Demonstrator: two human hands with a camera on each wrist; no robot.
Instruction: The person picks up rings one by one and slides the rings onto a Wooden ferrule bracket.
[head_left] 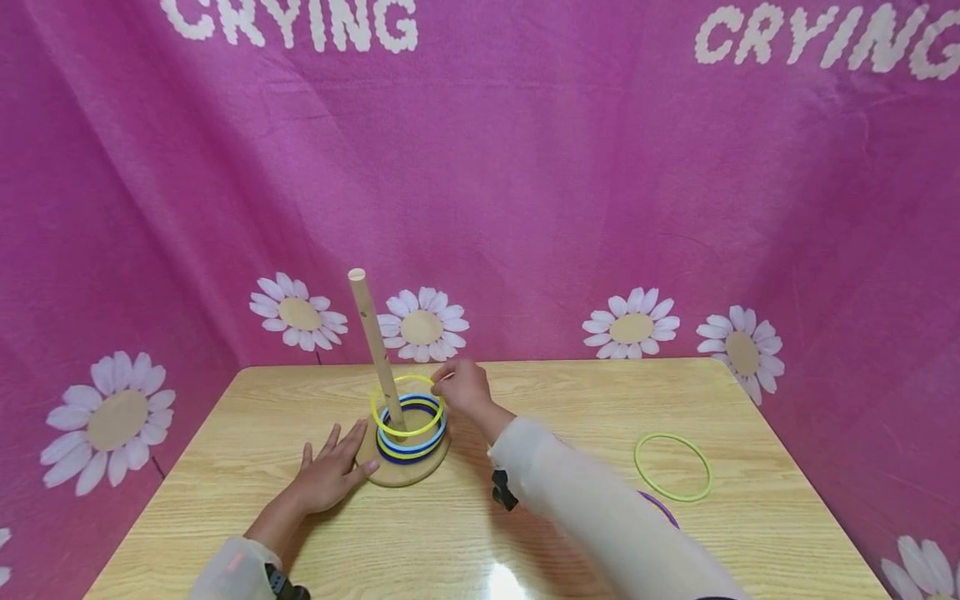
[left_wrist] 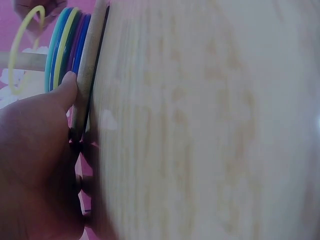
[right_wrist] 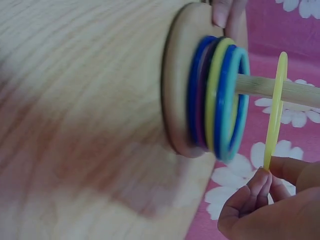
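A round wooden base (head_left: 401, 478) with an upright wooden peg (head_left: 372, 333) stands at the table's back left. Several rings lie stacked around the peg on the base, a light blue ring (right_wrist: 231, 120) on top and blue, yellow and purple ones beneath. Above the stack, my right hand (head_left: 463, 388) pinches a yellow ring (right_wrist: 274, 117) between thumb and fingers. That ring encircles the peg, apart from the stack. My left hand (head_left: 328, 477) rests at the base's left side with its fingers extended. Its thumb reaches the base's edge near the rings.
On the table's right side lies a yellow-green ring (head_left: 683, 499). Close to it a purple ring (head_left: 660, 507) is partly hidden by my right sleeve. A pink curtain (head_left: 525, 208) with printed daisies hangs behind the wooden table (head_left: 427, 550).
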